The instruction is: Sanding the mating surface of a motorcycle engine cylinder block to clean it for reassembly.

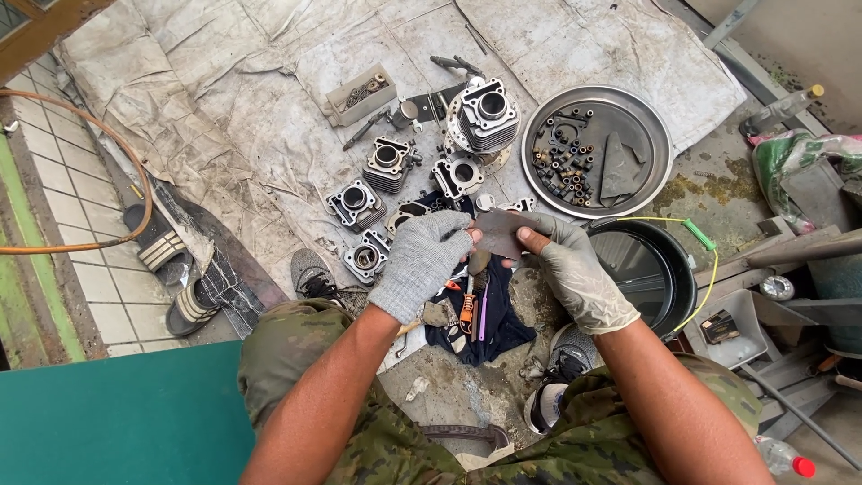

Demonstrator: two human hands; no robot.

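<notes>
Pinched between gloved left hand [422,260] and gloved right hand [575,274], fingers pressed on opposite edges: a flat dark sheet [499,232], held above a dark cloth [485,314] near engine cylinders [386,166].

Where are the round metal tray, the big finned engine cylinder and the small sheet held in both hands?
Round metal tray [660,135], head view, on its bare right rim.
Big finned engine cylinder [486,114], head view, on its top face beside the bore.
Small sheet [499,232], head view, on its middle between the gloved hands.
</notes>
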